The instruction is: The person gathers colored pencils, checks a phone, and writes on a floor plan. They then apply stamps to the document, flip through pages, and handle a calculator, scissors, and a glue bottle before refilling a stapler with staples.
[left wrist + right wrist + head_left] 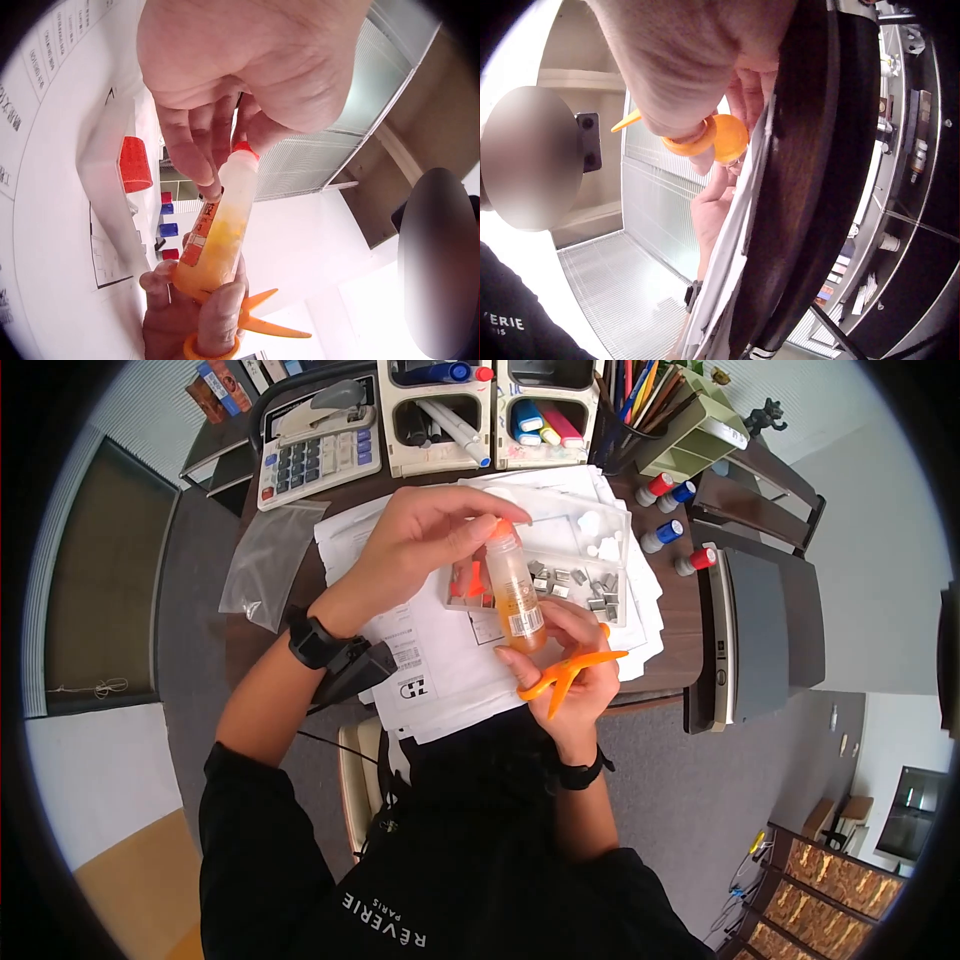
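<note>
My left hand [415, 545] pinches the red-orange cap [246, 148] of a translucent glue bottle [515, 585], which stands tilted over the papers. Amber liquid shows in its lower part, beside a printed label. Near the base, the fingers of my right hand [594, 698] grip the bottle. Orange scissors [563, 678] hang on that same hand, one handle ring around the thumb, their pointed ends sticking out to the side. Behind the bottle lies a clear compartment box [626, 550] with small metal clips [558, 590], red-orange pieces [468, 582] and white pieces.
Stacked papers [440, 705] cover the desk under the hands. A calculator [320, 460] with a stapler on it, pen organisers [435, 460] and a pencil cup stand behind. Red- and blue-capped small bottles [662, 536] and a closed laptop [750, 635] are at the right; a plastic bag [265, 565] lies left.
</note>
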Tool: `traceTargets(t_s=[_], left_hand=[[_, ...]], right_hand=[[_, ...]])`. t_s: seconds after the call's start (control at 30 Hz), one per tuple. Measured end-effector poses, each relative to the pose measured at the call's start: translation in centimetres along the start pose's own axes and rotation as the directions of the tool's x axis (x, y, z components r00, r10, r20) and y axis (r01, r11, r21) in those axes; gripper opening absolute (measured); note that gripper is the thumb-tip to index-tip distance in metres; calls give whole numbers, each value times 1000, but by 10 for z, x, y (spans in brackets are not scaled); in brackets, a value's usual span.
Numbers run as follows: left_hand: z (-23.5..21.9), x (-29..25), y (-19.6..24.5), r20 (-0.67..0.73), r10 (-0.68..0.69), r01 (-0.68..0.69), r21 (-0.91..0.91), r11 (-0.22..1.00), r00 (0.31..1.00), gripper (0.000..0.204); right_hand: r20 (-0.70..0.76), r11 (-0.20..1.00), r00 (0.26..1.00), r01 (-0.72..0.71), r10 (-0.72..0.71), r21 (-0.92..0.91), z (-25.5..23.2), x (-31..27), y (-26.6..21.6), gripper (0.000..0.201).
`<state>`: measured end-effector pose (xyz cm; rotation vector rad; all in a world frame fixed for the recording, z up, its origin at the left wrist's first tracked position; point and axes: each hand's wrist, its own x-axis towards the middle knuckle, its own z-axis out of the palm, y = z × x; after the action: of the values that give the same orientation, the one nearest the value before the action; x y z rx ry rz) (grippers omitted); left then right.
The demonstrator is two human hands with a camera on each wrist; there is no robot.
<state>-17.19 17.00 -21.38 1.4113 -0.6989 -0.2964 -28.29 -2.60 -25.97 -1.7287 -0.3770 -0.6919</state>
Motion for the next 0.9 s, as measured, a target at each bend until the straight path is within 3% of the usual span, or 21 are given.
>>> traceTargets(t_s=[0.23,0.33,0.4,0.6,0.9], left_hand=[[-5,1,-5,-15,-31,30,-84,996,999,32],[-5,2,-5,-1,-38,38,-100,994,999,31],[-3,1,-3,-7,-47,46,-122,991,999,30],[-3,2,-2,-31,-11,9,-67,998,999,29],[-6,0,-3,10,18,-16,-173,985,1000,29]], right_hand=[[-4,999,1000,25,-26,-29,-2,0,-1,55],[-7,999,999,-44,44,-5,0,-1,-1,54],[-13,1000,1000,6,-7,-6,0,1,0,54],[-9,1000,1000,7,-7,-4,0,0,0,55],[-23,1000,1000,3,-3,4,0,2,-2,54]])
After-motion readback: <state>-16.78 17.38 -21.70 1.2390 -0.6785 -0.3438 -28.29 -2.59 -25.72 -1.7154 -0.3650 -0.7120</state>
